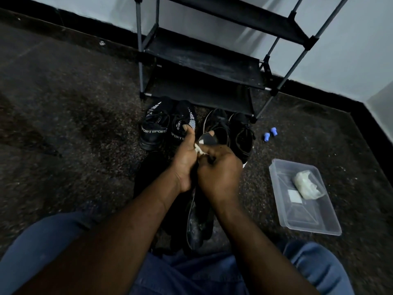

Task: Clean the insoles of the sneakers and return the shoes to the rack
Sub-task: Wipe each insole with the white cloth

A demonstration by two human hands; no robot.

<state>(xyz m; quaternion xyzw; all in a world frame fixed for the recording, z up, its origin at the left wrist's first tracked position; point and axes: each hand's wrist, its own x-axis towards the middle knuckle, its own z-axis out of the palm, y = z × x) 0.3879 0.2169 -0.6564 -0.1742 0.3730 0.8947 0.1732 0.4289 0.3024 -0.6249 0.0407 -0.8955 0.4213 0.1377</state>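
Note:
Two pairs of black sneakers stand on the floor before the black shoe rack (204, 60): a pair marked SPORT (156, 126) on the left and a plainer pair (240, 133) on the right. My left hand (186, 160) holds a dark insole (207, 140) upright, its grey tip showing above my fingers. My right hand (219, 171) pinches a small white wipe (200, 149) against that insole. More dark insoles (197, 222) lie on the floor beneath my wrists.
A clear plastic tray (319, 222) with a bag of white wipes (307, 184) sits on the floor at right. Two small blue caps (269, 134) lie near the rack's right foot. The floor is dark speckled carpet; my knees frame the bottom.

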